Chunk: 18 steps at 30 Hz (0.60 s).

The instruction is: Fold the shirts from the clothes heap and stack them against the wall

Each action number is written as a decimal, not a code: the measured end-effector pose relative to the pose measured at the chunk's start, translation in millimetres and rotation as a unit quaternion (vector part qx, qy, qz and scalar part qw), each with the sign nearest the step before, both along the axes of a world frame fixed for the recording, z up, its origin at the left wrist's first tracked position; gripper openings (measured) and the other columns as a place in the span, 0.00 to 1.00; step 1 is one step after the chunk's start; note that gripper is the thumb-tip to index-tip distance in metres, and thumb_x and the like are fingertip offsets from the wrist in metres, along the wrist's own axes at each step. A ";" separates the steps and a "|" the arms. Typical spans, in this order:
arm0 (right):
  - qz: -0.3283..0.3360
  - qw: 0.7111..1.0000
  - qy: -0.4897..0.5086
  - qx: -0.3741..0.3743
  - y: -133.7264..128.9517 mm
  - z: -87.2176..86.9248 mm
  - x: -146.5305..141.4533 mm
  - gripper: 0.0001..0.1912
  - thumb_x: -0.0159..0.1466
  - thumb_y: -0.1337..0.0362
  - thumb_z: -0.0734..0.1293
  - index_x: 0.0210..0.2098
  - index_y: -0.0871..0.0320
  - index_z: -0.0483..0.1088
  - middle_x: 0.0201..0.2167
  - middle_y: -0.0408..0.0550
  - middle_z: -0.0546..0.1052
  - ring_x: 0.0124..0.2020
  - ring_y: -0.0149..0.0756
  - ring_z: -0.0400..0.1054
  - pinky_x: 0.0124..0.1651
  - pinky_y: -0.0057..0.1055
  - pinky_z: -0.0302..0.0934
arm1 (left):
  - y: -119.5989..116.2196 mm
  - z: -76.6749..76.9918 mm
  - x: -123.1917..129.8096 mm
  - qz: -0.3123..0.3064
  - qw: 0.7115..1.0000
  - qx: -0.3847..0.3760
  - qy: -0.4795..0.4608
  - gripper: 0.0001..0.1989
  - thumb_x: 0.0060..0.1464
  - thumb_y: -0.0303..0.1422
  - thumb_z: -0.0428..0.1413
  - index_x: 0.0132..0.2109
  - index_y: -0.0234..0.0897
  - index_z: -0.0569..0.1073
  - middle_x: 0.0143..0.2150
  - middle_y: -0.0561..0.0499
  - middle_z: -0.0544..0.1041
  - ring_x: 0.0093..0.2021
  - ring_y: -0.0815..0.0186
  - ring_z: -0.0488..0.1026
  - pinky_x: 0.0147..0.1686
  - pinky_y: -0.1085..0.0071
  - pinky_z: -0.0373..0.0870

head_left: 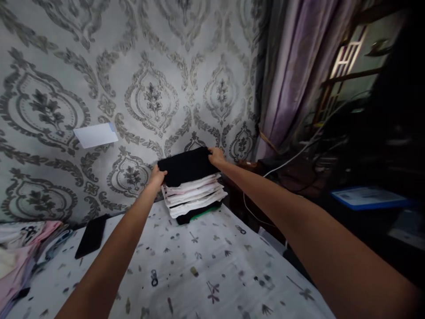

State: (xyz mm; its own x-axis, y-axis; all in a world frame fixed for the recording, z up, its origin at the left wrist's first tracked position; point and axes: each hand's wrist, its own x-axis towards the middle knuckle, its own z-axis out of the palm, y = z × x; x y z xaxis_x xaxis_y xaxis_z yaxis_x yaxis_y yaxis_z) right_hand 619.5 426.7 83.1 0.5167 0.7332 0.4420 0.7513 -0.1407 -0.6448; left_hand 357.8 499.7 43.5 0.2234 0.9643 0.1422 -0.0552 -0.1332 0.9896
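Note:
A folded black garment (pixel 189 166) lies on top of a stack of folded clothes (pixel 194 195) by the wall. My left hand (pixel 157 177) grips its left edge, thumb on top. At the far right corner, my right hand (pixel 216 156) pinches the same black cloth. Below it the stack shows several white and pale pink folded pieces, with a black piece and a thin green edge at the bottom. The fingertips under the cloth are hidden. Both arms reach out across the bed.
The stack stands on a bed with a white patterned sheet (pixel 186 266). A black phone (pixel 91 237) and a heap of clothes (pixel 26 252) lie to the left. On the right are a purple curtain (pixel 292 75), a white cable (pixel 295 155) and a blue-edged item (pixel 368 197).

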 end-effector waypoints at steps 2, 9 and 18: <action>-0.024 0.999 -0.003 -0.034 1.5 -11.6 3.5 0.23 0.61 0.70 0.63 0.56 0.59 0.71 0.50 0.57 0.77 0.55 0.48 0.69 0.59 0.45 0.61 | 6.9 -10.3 2.5 0.013 1.000 -0.010 0.003 0.27 0.50 0.24 0.58 0.57 0.42 0.65 0.48 0.46 0.78 0.42 0.60 0.78 0.39 0.64 0.77; 0.016 0.980 -0.197 0.005 -19.8 0.2 -54.5 0.24 0.70 0.61 0.58 0.63 0.60 0.64 0.65 0.64 0.64 0.65 0.56 0.57 0.64 0.56 0.51 | -17.5 2.9 7.2 0.077 0.996 -0.036 0.028 0.23 0.59 0.22 0.51 0.60 0.35 0.58 0.53 0.40 0.75 0.43 0.64 0.77 0.39 0.69 0.74; 0.142 0.959 -0.206 -0.135 7.6 -53.0 -124.3 0.30 0.71 0.46 0.55 0.70 0.45 0.56 0.74 0.56 0.51 0.72 0.61 0.44 0.64 0.68 0.40 | -140.1 -80.3 -109.5 0.088 0.974 0.049 0.202 0.16 0.62 0.28 0.53 0.56 0.40 0.66 0.46 0.39 0.79 0.41 0.59 0.78 0.36 0.64 0.73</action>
